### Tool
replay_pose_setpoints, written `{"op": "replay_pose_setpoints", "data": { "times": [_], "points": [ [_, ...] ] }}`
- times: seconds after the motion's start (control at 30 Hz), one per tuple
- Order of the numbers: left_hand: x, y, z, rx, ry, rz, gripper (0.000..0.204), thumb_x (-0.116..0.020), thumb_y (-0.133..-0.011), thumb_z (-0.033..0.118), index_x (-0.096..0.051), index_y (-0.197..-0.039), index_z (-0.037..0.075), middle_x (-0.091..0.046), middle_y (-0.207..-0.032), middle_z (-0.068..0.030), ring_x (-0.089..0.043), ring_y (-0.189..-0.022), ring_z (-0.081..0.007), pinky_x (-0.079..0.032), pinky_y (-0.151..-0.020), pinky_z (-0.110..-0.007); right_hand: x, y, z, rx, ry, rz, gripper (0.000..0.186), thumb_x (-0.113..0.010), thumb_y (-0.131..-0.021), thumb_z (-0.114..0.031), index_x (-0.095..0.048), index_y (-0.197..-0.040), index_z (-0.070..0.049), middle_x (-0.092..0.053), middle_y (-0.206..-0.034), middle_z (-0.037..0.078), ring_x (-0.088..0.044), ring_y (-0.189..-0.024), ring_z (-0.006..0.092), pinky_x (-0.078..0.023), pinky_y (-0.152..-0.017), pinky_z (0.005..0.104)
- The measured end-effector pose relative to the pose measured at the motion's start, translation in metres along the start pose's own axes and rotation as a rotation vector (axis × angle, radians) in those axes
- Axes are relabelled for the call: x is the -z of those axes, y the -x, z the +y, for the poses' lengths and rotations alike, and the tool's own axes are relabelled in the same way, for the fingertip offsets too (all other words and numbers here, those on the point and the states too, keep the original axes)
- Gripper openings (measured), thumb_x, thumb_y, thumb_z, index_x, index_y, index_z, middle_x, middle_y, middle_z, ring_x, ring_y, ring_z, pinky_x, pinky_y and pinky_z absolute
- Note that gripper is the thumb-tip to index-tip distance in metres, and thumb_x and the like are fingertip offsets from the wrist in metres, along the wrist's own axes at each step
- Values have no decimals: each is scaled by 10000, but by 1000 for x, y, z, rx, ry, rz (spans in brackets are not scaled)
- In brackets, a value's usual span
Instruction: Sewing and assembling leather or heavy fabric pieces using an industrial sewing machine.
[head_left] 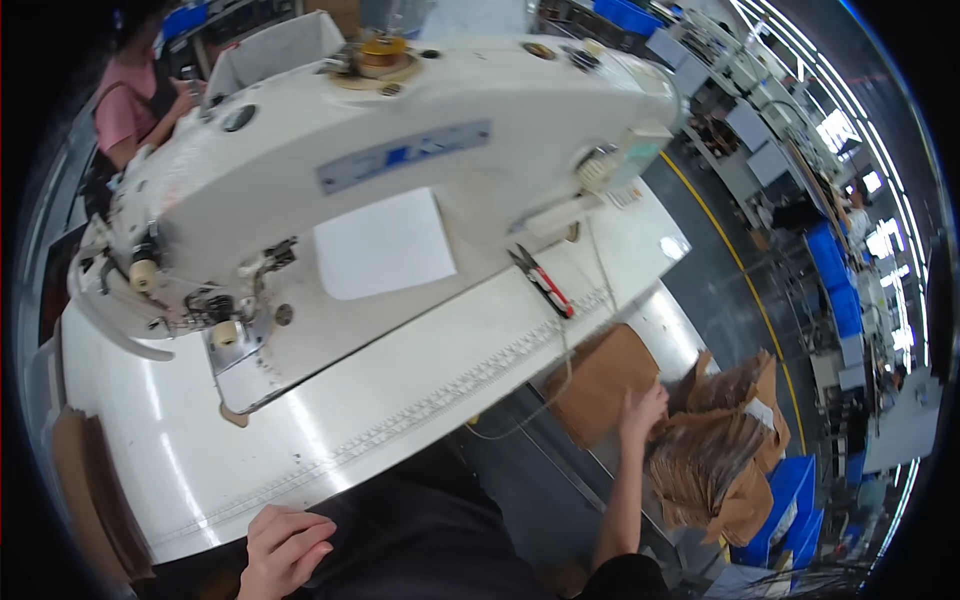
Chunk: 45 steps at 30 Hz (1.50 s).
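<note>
Off to the right, my right hand (642, 412) is at the right edge of a flat brown panel (597, 385), its fingers bent and closed there. The fingertips are partly hidden, so how firm the hold is does not show. Right beside that hand lies a bundle of brown pieces (715, 450), partly wrapped in clear plastic. My left hand (285, 548) hovers near the table's front edge with its fingers curled together, and nothing shows in them. A white sewing machine (400, 170) stands on the white table (400, 400) in front of me.
Red-handled snips (545, 285) and white paper (385, 245) lie by the machine. A cord (568, 365) hangs over the table edge. Brown pieces (95, 490) stand at the left edge. Blue bins (785, 510) sit at lower right. Another person (140, 95) is at far left.
</note>
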<state>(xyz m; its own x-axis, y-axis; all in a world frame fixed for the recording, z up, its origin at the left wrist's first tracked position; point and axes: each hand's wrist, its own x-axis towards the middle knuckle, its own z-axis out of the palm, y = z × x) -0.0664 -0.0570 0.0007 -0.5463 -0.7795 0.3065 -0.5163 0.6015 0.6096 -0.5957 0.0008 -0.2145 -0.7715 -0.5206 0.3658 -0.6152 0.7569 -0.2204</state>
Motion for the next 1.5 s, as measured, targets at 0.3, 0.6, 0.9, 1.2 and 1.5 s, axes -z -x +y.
{"op": "replay_pose_setpoints", "data": {
  "times": [0.3, 0.6, 0.9, 1.2, 1.5],
  "points": [
    [11, -79, -31, -312, -20, -31, 204, -797, -736, 163, -629, -768, 52, -591, -742, -34, -572, -656, -185, -461, -556, -284, 170, -33, -329, 1362, -805, -155, 167, -659, -771, 1, -652, -938, -6, -610, -896, 78, -586, -796, 255, -491, -663, 342],
    [5, -112, -57, -288, -63, -67, 165, -770, -757, 121, -659, -844, 36, -622, -829, -46, -599, -716, -206, -506, -623, -316, 114, -44, -400, 1731, -493, -270, 95, -655, -748, -42, -597, -810, 1, -609, -873, 107, -604, -798, 267, -523, -728, 357],
    [-31, -182, -66, -383, -379, 60, 349, -681, -813, 169, -622, -1116, 8, -595, -1197, -112, -541, -1158, -260, -419, -1020, -403, 119, -62, -406, 932, -766, -1108, 155, -671, -814, -159, -672, -887, -22, -664, -784, 24, -631, -766, 118, -501, -748, 267],
    [-63, -197, -81, -255, -333, -6, 330, -649, -837, 158, -585, -1128, 16, -569, -1150, -116, -566, -1062, -282, -494, -886, -398, 101, -68, -407, 575, -1077, -1043, 344, -652, -856, -167, -579, -1142, 10, -626, -1098, 49, -551, -997, 150, -447, -883, 278],
    [-70, -225, -86, -273, -375, 273, 257, -641, -779, 46, -593, -1032, 37, -575, -1050, -107, -600, -829, -278, -526, -662, -396, 102, -66, -399, 477, -1123, -1365, 341, -653, -856, -90, -576, -1177, -2, -608, -1087, 34, -541, -989, 110, -449, -857, 264]
  ]
}}
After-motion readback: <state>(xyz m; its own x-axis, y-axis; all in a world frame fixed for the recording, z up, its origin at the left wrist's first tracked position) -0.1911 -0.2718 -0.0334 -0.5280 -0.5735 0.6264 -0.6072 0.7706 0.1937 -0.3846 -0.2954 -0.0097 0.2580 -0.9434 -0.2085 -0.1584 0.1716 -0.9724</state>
